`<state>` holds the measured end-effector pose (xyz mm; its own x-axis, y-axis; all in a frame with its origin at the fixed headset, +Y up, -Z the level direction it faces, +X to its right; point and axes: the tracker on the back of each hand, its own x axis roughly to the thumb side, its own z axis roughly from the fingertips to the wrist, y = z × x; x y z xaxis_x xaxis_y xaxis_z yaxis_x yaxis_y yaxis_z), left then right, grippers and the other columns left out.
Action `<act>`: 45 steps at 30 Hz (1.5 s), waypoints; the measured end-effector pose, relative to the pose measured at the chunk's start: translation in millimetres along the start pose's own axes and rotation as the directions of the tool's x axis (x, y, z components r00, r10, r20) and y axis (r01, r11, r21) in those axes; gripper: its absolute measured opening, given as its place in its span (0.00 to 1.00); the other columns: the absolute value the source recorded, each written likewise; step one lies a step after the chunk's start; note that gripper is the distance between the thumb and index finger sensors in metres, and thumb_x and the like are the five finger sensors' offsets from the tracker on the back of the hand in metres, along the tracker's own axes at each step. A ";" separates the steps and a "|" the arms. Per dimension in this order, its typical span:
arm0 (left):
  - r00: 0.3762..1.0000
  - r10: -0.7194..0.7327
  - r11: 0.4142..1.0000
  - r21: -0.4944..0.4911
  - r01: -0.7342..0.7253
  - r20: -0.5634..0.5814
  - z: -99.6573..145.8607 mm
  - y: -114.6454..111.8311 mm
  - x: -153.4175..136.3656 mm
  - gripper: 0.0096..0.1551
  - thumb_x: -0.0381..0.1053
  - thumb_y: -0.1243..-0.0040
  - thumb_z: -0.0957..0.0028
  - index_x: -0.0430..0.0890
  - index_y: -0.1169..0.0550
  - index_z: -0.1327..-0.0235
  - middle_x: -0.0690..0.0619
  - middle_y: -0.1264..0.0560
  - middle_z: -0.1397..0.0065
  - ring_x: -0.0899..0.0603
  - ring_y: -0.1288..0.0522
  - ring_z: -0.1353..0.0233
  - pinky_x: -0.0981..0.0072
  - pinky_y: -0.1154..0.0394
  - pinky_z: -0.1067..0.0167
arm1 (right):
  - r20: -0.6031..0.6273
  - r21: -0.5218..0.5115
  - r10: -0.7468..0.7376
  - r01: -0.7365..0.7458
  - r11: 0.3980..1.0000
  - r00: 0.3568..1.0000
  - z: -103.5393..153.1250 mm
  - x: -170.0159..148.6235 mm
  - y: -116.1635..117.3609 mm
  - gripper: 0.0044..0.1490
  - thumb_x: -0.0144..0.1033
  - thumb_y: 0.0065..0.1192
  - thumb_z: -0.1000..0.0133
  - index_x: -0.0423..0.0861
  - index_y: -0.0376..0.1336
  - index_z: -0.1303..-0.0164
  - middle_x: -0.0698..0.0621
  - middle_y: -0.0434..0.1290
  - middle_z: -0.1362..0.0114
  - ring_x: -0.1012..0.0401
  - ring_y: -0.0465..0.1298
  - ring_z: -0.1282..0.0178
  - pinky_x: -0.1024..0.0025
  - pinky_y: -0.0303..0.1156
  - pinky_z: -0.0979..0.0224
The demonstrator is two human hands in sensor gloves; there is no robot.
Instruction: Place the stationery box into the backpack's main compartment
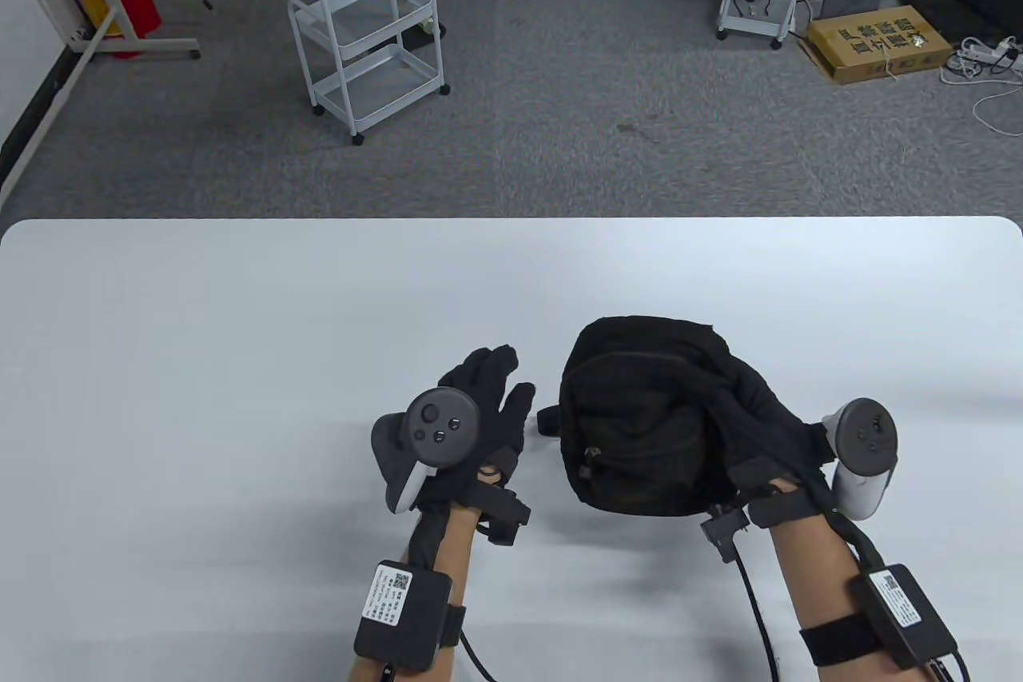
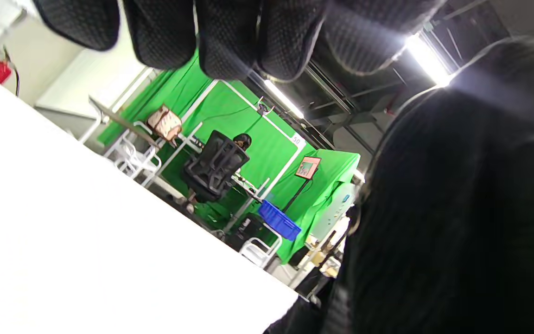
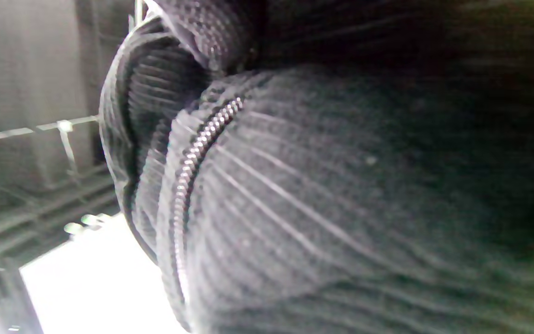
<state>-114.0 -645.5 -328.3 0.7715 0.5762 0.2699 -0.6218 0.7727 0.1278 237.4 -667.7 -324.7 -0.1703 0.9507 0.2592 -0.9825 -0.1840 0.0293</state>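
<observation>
The backpack (image 1: 639, 426) lay on the white table (image 1: 240, 330), right of centre and toward the near edge. Its front pocket faced up, with a zipper pull visible at the lower left of that pocket.

The right hand (image 1: 771, 414) rested against the right side of the backpack, touching the fabric. The fingers reached along the upper right edge, where glove and bag were both black and could not be separated by eye. Whether these fingers gripped the fabric or only lay on it could not be told. In the right wrist view, ribbed black fabric and a zipper line (image 3: 193, 157) filled the frame at close range.

The left hand (image 1: 471, 422) was just left of the backpack and apart from it. Its fingers (image 1: 489, 370) were extended, loosely spread, and held nothing. In the left wrist view the fingertips (image 2: 230, 41) hung free, with the bag's dark bulk to the right.

The stationery box was not visible in any view. Its position relative to either hand could not be determined.
</observation>
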 end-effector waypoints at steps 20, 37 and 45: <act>0.993 -0.109 0.987 -0.125 0.101 -0.055 12.7 -20.6 -45.6 0.43 0.56 0.46 0.39 0.39 0.42 0.14 0.31 0.53 0.13 0.16 0.61 0.20 0.14 0.56 0.33 | -0.494 0.065 0.084 -0.060 0.996 0.865 -107.3 -84.6 54.2 0.39 0.38 0.48 0.33 0.42 0.44 0.14 0.43 0.58 0.19 0.48 0.75 0.30 0.42 0.64 0.22; 0.984 -0.168 0.972 -0.178 0.155 -0.060 11.0 -31.2 -45.0 0.44 0.56 0.46 0.39 0.39 0.43 0.14 0.32 0.54 0.13 0.16 0.62 0.20 0.13 0.57 0.33 | -0.351 0.083 0.214 -0.197 0.977 0.911 -77.8 -50.6 10.0 0.47 0.41 0.52 0.34 0.38 0.38 0.12 0.34 0.45 0.13 0.29 0.54 0.16 0.29 0.53 0.20; 0.985 -0.162 0.973 -0.175 0.149 -0.063 14.2 -25.9 -47.2 0.46 0.57 0.47 0.40 0.41 0.45 0.13 0.33 0.57 0.13 0.17 0.65 0.20 0.13 0.59 0.33 | -0.042 0.108 0.469 -0.462 0.880 0.882 -23.5 6.7 -14.5 0.47 0.48 0.49 0.35 0.42 0.40 0.11 0.36 0.45 0.11 0.27 0.49 0.14 0.27 0.50 0.20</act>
<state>-136.2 -696.5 -330.9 0.8692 0.4586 0.1848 -0.4663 0.8846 -0.0020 248.7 -652.8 -346.0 -0.6137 0.7632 0.2021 -0.7780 -0.6282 0.0099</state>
